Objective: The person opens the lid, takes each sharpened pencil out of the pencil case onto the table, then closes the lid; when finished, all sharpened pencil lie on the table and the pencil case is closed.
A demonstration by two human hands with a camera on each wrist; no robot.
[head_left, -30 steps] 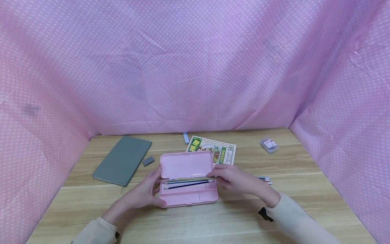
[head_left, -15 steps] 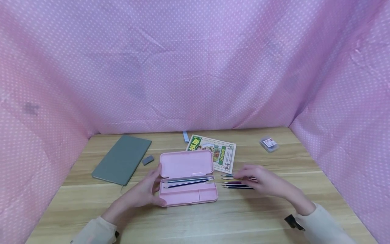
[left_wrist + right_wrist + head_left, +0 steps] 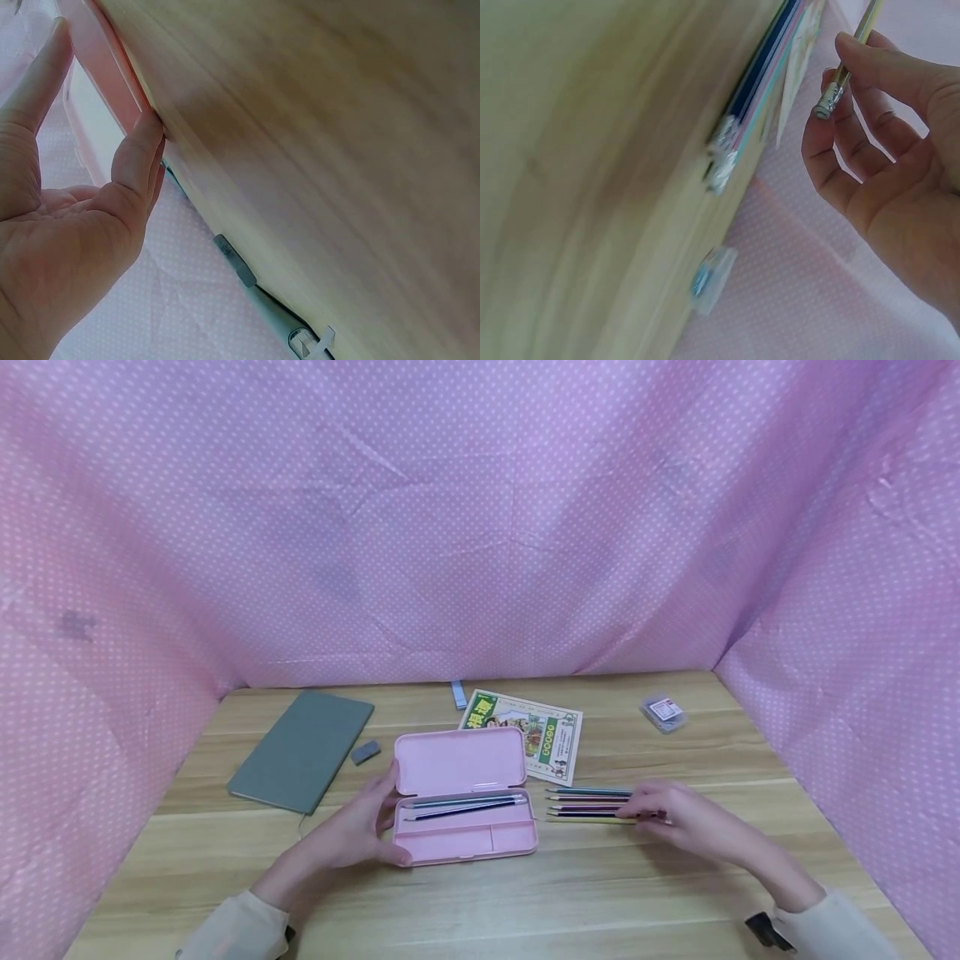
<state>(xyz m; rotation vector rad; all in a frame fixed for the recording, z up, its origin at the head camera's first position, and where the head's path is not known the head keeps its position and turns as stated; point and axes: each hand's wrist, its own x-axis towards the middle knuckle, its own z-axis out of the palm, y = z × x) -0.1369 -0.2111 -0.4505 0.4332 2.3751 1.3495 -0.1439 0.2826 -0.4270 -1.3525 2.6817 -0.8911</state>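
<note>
An open pink pencil case (image 3: 453, 842) lies with its lid (image 3: 459, 760) folded back. Several pencils (image 3: 467, 811) are in its long rear compartment. My left hand (image 3: 352, 831) grips the case's left end, thumb at the front corner and fingers behind; the left wrist view shows the thumb and fingers on the case's wall (image 3: 112, 75). My right hand (image 3: 678, 814) pinches a yellow pencil (image 3: 865, 26) near its eraser end, between thumb and fingers. In the head view, this pencil lies along the near side of a row of several pencils (image 3: 585, 791) to the right of the case.
A green notebook (image 3: 300, 756) lies at the left, with a grey eraser (image 3: 366, 752) beside it. Behind the case are a printed booklet (image 3: 555, 743) and a light blue strip (image 3: 458, 695). A small clear box (image 3: 663, 713) sits at the back right.
My right hand has drawn the yellow pencil out of the case and carried it right, to the near side of the pencil row. My left hand has stayed on the case.
</note>
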